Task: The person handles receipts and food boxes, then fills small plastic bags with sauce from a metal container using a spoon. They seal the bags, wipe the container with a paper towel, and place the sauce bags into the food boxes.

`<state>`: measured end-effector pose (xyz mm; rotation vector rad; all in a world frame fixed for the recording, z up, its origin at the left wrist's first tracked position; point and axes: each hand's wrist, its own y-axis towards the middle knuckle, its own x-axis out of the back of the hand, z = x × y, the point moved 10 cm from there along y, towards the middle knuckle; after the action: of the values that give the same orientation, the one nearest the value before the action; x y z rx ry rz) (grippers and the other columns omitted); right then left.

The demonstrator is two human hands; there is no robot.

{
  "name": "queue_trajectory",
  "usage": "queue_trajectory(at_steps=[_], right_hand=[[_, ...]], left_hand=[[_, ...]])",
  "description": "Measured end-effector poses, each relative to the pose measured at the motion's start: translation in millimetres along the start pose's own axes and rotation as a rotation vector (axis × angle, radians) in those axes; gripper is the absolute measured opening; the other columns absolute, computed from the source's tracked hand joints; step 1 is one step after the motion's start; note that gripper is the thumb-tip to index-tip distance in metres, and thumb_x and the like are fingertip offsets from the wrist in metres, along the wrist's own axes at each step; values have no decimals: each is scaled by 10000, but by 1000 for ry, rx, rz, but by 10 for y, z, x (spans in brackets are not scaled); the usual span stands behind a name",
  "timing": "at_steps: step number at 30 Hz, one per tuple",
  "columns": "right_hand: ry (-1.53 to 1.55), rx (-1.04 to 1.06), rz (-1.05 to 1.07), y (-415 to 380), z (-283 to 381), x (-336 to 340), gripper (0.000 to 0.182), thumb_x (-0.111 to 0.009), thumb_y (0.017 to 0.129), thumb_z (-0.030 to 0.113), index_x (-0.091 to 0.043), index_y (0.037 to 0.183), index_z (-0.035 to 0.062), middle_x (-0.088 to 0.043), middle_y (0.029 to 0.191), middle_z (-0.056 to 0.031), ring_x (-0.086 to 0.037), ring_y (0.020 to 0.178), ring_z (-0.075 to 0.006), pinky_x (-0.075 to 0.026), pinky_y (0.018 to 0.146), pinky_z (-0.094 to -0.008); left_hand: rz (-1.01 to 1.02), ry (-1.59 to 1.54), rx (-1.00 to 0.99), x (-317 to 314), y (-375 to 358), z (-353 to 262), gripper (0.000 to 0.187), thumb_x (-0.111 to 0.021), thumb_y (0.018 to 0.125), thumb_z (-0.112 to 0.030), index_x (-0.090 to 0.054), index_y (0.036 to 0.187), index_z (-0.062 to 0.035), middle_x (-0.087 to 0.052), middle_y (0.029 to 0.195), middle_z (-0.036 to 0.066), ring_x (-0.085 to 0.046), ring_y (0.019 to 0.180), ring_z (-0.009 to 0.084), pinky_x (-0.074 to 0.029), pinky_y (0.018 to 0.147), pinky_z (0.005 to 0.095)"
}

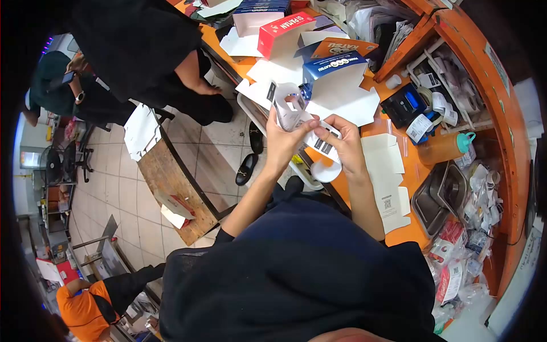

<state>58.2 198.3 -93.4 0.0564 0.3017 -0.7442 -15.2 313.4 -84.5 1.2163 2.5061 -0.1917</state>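
Observation:
My left hand (281, 141) is closed around a white roll of printed labels (286, 117), its thumb pressing on the paper. My right hand (346, 149) pinches the printed strip (326, 147) that runs from the roll, and the two thumbs are close together. Below the fingers of my right hand a loose end of white paper (326, 172) curls down. Just past my hands, on the orange table, stands an open blue and white katsu box (335, 69) with its flaps spread. The black print on the strip is too small to read.
A red box (285, 33) stands at the back. To the right are a flat unfolded carton (383, 179), a black label printer (404, 106), an orange bottle (441, 148) and metal trays (439, 196). People stand at the left, near a wooden bench (174, 188).

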Motion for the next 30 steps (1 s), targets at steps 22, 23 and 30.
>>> queue_trajectory(at_steps=[22, 23, 30], right_hand=[[-1561, 332, -722, 646, 1558, 2035, 306, -629, 860, 213, -528, 1132, 117, -673, 987, -166, -662, 859, -390, -511, 734, -474], [-1779, 371, -880, 711, 1795, 2230, 417, -641, 866, 266, -479, 1221, 121, -629, 1099, -158, -624, 983, -367, -491, 805, -498], [-847, 627, -342, 266, 1770, 567, 104, -648, 884, 118, -609, 958, 57, -630, 857, -28, -578, 832, -100, -475, 717, -249]], left_hand=[[25, 187, -254, 267, 196, -803, 700, -811, 745, -90, -393, 1299, 9, -610, 1085, 119, -631, 966, 175, -537, 802, 295], [23, 185, -257, 271, 165, -827, 700, -811, 745, -90, -393, 1299, 9, -610, 1085, 119, -631, 966, 175, -537, 802, 295], [5, 212, -226, 307, -46, -930, 714, -812, 729, -59, -365, 1283, -3, -584, 1130, 139, -621, 1031, 214, -523, 866, 327]])
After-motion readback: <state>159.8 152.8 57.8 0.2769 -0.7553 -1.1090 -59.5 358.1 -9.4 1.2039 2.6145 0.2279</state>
